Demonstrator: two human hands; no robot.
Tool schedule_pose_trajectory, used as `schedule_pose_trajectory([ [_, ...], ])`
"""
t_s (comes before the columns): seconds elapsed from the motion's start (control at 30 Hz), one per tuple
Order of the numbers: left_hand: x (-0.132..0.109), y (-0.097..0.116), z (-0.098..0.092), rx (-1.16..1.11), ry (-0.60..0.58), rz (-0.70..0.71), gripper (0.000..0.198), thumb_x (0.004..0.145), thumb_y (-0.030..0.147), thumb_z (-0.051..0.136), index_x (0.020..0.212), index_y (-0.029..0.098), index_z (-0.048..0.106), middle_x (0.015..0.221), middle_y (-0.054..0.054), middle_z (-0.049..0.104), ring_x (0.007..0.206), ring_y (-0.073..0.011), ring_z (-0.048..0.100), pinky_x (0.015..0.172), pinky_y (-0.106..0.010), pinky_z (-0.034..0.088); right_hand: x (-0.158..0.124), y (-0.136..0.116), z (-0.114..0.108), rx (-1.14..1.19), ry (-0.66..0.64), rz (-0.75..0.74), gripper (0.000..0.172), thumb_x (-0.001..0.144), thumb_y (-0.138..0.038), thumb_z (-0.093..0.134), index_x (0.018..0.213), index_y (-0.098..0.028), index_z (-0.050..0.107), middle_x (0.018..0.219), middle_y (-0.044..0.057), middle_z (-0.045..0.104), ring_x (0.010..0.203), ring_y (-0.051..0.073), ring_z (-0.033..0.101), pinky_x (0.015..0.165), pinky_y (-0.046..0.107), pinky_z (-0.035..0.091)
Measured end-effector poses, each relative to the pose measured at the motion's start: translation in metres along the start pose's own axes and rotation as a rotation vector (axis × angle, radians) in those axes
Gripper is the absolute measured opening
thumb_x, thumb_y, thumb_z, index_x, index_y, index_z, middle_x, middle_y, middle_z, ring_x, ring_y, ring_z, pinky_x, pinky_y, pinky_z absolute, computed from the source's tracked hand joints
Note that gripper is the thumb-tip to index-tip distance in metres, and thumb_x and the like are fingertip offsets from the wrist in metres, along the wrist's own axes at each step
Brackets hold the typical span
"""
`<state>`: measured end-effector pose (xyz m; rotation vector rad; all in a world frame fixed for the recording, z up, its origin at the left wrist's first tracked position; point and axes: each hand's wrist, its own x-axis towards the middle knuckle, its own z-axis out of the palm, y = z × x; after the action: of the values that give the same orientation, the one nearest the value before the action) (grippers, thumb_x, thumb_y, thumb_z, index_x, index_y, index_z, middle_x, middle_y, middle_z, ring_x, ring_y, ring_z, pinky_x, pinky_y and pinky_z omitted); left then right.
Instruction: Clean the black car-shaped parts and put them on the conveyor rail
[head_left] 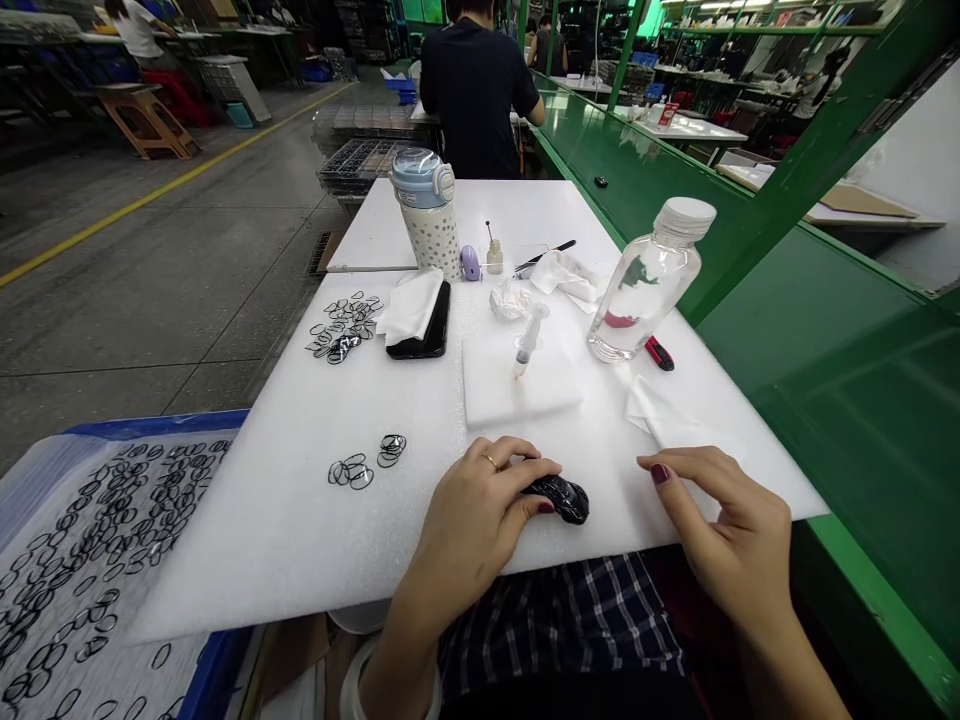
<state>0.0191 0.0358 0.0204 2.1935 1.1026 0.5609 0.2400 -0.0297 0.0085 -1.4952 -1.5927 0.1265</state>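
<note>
My left hand (472, 510) lies over a glossy black lump (561, 498) on the white foam board (255, 560), with its fingertips pressing on the lump's left end. What the lump is made of, I cannot tell. My right hand (720, 510) rests a little to the right, fingers curled and empty, apart from the lump and just below a white wipe (660, 415). Thin black rings (360, 465) lie in a small group left of my left hand. Farther off, a syringe (527, 342) lies on a white foam pad (517, 385).
A blue-rimmed tray (97, 560) of black rings sits at lower left. Farther up the board are a ring pile (341, 325), a wipe-covered phone (429, 325), a dotted tumbler (427, 210) and a plastic bottle (649, 280). A green bench runs along the right; a person (476, 100) sits beyond.
</note>
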Motion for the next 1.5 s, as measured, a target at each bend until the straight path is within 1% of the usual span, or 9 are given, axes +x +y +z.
schedule_pose_trajectory([
  [0.27,-0.006,-0.004,0.002,-0.02,0.001,-0.003,0.031,0.088,0.016,0.06,0.113,0.033,0.064,0.114,0.003,0.062,0.104,-0.02,0.054,0.089,-0.038,0.048,0.008,0.012,-0.007,-0.081,0.014,0.099,0.009,0.087,-0.027,0.063,0.086,-0.025,0.071,0.083,-0.001,0.072,0.079,0.019,0.066,0.071,0.032,0.047],
  [0.47,-0.01,-0.008,0.001,-0.062,0.018,0.002,0.034,0.086,0.015,0.062,0.114,0.034,0.063,0.118,0.002,0.061,0.11,-0.0207,0.054,0.095,-0.04,0.047,0.054,0.043,0.001,-0.313,0.11,0.201,0.017,0.083,-0.035,0.063,0.082,-0.021,0.072,0.077,0.003,0.071,0.064,0.019,0.064,0.062,0.033,0.044],
  [0.6,-0.011,-0.008,0.001,-0.099,0.025,-0.027,0.035,0.085,0.016,0.063,0.115,0.033,0.063,0.121,0.002,0.06,0.112,-0.0199,0.054,0.096,-0.038,0.046,0.072,0.058,0.014,-0.44,0.048,0.14,0.018,0.082,-0.035,0.063,0.078,-0.019,0.07,0.083,0.006,0.071,0.077,0.026,0.065,0.069,0.039,0.045],
  [0.73,-0.011,-0.009,0.003,-0.096,0.035,-0.027,0.035,0.085,0.016,0.065,0.115,0.034,0.063,0.119,0.002,0.06,0.111,-0.0195,0.054,0.097,-0.038,0.046,0.06,0.043,0.012,-0.186,0.212,-0.022,0.015,0.088,-0.029,0.058,0.077,-0.019,0.063,0.097,0.007,0.07,0.093,0.025,0.065,0.088,0.045,0.045],
  [0.8,-0.011,-0.009,0.003,-0.083,0.044,-0.022,0.035,0.085,0.016,0.064,0.115,0.034,0.063,0.119,0.002,0.06,0.111,-0.0196,0.055,0.096,-0.038,0.047,0.046,0.025,0.009,0.08,0.106,0.012,0.016,0.092,-0.027,0.052,0.08,-0.02,0.06,0.091,0.004,0.07,0.085,0.02,0.065,0.09,0.042,0.047],
  [0.9,-0.011,-0.009,0.003,-0.066,0.044,-0.01,0.035,0.086,0.017,0.063,0.116,0.033,0.062,0.12,0.002,0.06,0.112,-0.0195,0.054,0.096,-0.038,0.046,0.023,-0.001,0.011,0.284,-0.178,0.042,0.012,0.093,-0.023,0.053,0.084,-0.02,0.06,0.075,0.0,0.064,0.066,0.014,0.061,0.068,0.029,0.052],
  [1.13,-0.013,-0.009,0.002,-0.057,0.05,0.021,0.034,0.088,0.016,0.06,0.118,0.032,0.06,0.12,0.001,0.06,0.112,-0.0196,0.053,0.096,-0.038,0.046,-0.005,-0.016,0.028,0.129,-0.287,-0.266,0.024,0.09,-0.009,0.053,0.109,-0.019,0.063,0.088,0.006,0.064,0.071,0.014,0.062,0.06,0.025,0.051],
  [1.37,-0.012,-0.009,0.002,-0.05,0.057,0.033,0.034,0.087,0.015,0.06,0.117,0.031,0.061,0.12,0.001,0.06,0.112,-0.02,0.054,0.097,-0.039,0.046,-0.004,-0.015,0.02,0.027,-0.383,-0.42,0.022,0.087,-0.012,0.054,0.105,-0.018,0.066,0.091,0.008,0.063,0.07,0.015,0.059,0.057,0.028,0.049],
  [1.5,-0.012,-0.009,0.003,-0.048,0.058,0.013,0.034,0.087,0.016,0.061,0.117,0.032,0.062,0.12,0.002,0.061,0.111,-0.0198,0.054,0.096,-0.038,0.047,0.025,0.001,-0.002,-0.108,-0.169,-0.283,0.022,0.088,-0.013,0.057,0.106,-0.02,0.066,0.096,0.007,0.066,0.079,0.018,0.063,0.066,0.03,0.052],
])
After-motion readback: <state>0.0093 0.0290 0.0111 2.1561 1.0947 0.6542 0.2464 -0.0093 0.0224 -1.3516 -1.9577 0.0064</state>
